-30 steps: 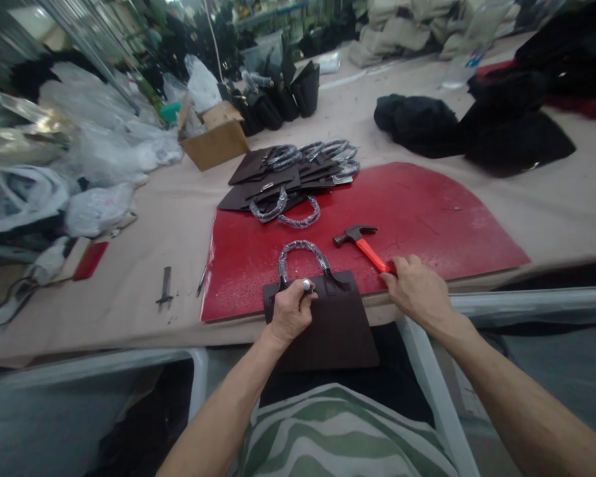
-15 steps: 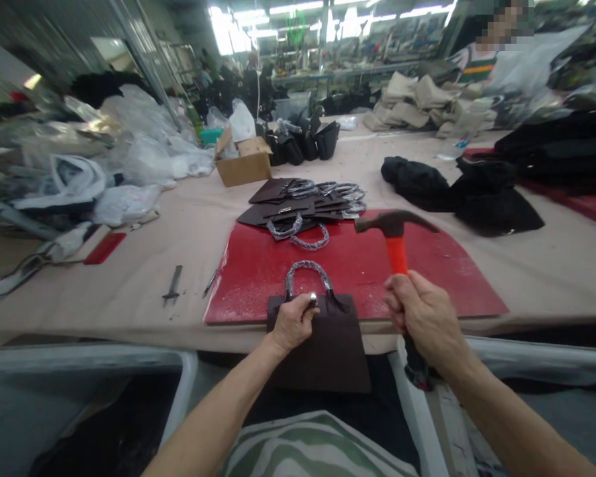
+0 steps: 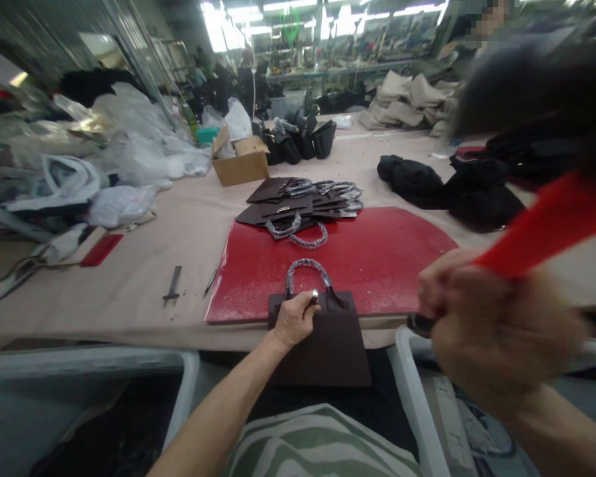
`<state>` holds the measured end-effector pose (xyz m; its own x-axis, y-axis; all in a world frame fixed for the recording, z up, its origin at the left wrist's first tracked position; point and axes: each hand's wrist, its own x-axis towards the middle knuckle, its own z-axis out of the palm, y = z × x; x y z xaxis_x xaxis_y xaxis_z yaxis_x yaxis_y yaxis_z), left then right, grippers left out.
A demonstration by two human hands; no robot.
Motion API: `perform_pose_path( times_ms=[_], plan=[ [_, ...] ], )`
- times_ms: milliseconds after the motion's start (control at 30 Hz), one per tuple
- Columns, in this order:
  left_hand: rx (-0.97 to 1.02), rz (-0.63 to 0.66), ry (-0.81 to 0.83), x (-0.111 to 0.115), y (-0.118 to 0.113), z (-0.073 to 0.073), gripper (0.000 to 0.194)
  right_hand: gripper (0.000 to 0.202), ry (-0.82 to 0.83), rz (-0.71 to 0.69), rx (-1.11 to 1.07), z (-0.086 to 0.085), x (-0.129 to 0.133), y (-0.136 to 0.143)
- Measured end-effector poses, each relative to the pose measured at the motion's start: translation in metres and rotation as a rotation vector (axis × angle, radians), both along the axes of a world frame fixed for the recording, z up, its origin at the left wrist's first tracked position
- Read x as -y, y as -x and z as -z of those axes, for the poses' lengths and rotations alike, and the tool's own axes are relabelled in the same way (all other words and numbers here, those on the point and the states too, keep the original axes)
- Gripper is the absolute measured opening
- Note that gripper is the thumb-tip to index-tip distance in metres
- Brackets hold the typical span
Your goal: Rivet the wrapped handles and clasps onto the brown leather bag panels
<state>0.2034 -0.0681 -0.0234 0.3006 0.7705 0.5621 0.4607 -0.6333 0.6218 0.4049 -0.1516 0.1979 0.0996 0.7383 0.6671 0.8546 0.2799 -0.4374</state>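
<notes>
Brown bag (image 3: pixel 322 361): lies across the near edge of red board (image 3: pixel 392 265), under left hand (image 3: pixel 294 321) and to the left of right hand (image 3: pixel 501 331). Left hand: closed around silver-topped tool (image 3: pixel 314 296) over the bag's far end; lower tip hidden. Right hand: gripping hammer (image 3: pixel 541 225), raised, blurred, well apart from bag. Plastic-wrapped handle (image 3: pixel 308 264): projects from bag toward far side. Piled brown bags (image 3: pixel 285 209): lie at far left of red board.
</notes>
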Motion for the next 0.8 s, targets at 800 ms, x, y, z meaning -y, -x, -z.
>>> perform_pose_path(
  times_ms=[800],
  plan=[
    [0.056, 0.023, 0.044, 0.002, 0.002, -0.006, 0.011, 0.058, 0.463, -0.367, 0.337, 0.172, -0.064, 0.014]
  ],
)
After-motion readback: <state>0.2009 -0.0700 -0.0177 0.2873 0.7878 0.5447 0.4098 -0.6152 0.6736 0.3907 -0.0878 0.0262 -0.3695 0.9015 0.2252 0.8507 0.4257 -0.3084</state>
